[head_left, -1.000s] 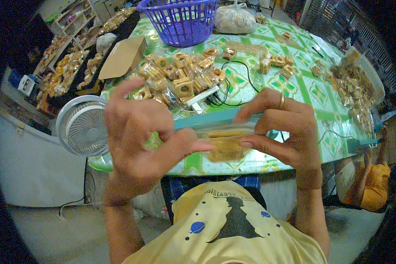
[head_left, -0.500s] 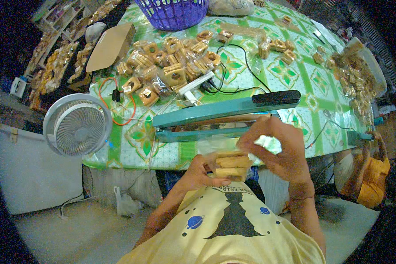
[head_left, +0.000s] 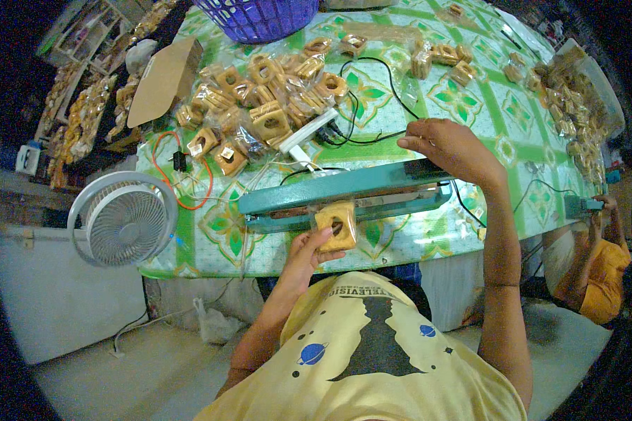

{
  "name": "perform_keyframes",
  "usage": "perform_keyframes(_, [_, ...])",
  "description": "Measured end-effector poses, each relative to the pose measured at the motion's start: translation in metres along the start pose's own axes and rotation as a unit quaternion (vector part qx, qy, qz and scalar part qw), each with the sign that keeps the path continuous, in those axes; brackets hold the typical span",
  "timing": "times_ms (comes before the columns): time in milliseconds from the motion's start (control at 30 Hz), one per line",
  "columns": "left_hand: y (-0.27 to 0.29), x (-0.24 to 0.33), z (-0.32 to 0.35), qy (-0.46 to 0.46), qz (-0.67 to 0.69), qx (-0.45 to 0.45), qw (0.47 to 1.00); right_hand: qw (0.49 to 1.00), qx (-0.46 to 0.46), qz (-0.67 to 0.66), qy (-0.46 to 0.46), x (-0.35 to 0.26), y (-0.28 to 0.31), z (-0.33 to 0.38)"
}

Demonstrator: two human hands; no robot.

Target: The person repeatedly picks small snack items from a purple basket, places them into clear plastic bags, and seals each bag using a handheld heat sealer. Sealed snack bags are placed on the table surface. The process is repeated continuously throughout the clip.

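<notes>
While many bagged biscuits (head_left: pixel 267 118) lay heaped behind the teal sealer (head_left: pixel 295 191), the left hand (head_left: pixel 304 258) pinched one packet (head_left: pixel 344 241) at its front edge, perhaps yet unsealed, the right hand (head_left: pixel 451 146) draped over the handle (head_left: pixel 421 169), grip unclear.

Mid-frame, my left hand (head_left: pixel 307 254) holds a packet (head_left: pixel 337 235) at the front of the sealer (head_left: pixel 337 186); right of centre, my right hand (head_left: pixel 456 149) is over its handle (head_left: pixel 418 169). A heap of packets (head_left: pixel 268 121) lies upper left, a fan (head_left: pixel 125 223) far left, a basket (head_left: pixel 261 17) at top.
</notes>
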State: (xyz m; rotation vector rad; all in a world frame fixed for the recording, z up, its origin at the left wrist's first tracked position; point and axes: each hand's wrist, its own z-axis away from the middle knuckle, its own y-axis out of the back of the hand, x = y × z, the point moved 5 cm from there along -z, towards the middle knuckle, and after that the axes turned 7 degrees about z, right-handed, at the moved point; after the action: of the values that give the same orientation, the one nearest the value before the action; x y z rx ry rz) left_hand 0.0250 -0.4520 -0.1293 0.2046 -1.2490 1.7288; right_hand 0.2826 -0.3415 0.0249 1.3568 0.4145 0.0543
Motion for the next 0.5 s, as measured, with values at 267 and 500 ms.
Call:
perform_keyframes(267, [0.003, -0.003, -0.003, 0.052, 0.001, 0.025, 0.998, 0.990, -0.116, -0.080, -0.023, 0.038, -0.062, -0.012])
perform_keyframes(500, [0.004, -0.005, 0.000, 0.061, 0.014, 0.028, 0.998, 0.981, -0.090, -0.163, -0.059, 0.050, -0.081, -0.016])
